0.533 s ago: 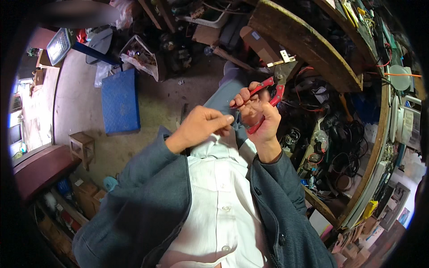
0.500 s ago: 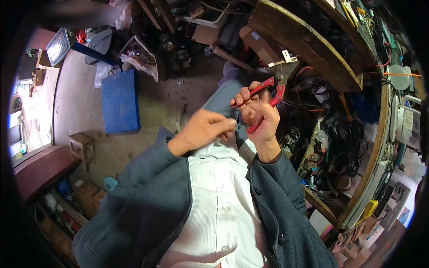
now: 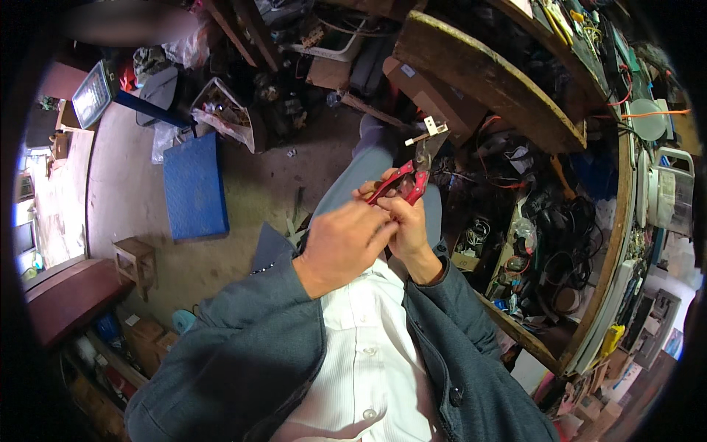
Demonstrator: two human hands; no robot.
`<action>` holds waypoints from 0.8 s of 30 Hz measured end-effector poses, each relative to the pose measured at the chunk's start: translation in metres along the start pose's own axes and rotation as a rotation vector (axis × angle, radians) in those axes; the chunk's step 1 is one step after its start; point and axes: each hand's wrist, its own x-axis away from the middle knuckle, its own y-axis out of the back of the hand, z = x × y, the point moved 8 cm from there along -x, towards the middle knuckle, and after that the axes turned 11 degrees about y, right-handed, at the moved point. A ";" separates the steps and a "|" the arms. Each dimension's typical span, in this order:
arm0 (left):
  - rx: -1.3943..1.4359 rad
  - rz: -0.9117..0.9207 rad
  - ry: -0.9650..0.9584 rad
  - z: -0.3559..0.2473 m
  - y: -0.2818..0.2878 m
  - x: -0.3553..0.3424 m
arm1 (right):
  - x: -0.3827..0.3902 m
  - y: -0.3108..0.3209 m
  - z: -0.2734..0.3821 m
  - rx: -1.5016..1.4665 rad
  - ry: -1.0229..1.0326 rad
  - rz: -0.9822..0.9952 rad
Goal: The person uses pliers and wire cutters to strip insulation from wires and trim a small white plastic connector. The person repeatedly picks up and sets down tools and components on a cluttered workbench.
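Observation:
My right hand (image 3: 409, 225) grips the red-handled pliers-like tool (image 3: 414, 184) above my lap, its metal head pointing up and away from me. A small pale metal piece (image 3: 433, 127), with a thin bar sticking out leftward, sits at the tool's head. My left hand (image 3: 346, 239), slightly blurred, is curled just left of my right hand and overlaps it near the lower handle ends; its fingertips are hidden, so I cannot make out what they hold. Below both hands are my white shirt and grey-clad legs.
A blue board (image 3: 195, 188) lies on the floor (image 3: 180, 265) at left, near a small wooden stool (image 3: 132, 261) and a maroon padded seat (image 3: 70, 298). Wooden planks (image 3: 486, 77) cross above right. Cables (image 3: 549, 258) and clutter fill shelving along the right. An open box (image 3: 224, 114) stands ahead.
Both hands and the tool have come down toward my body. My left hand has moved rightward against my right hand, and the tool's handles look closer together.

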 end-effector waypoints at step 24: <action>0.585 0.153 0.518 0.084 -0.058 -0.028 | -0.004 0.028 -0.036 0.667 0.124 0.145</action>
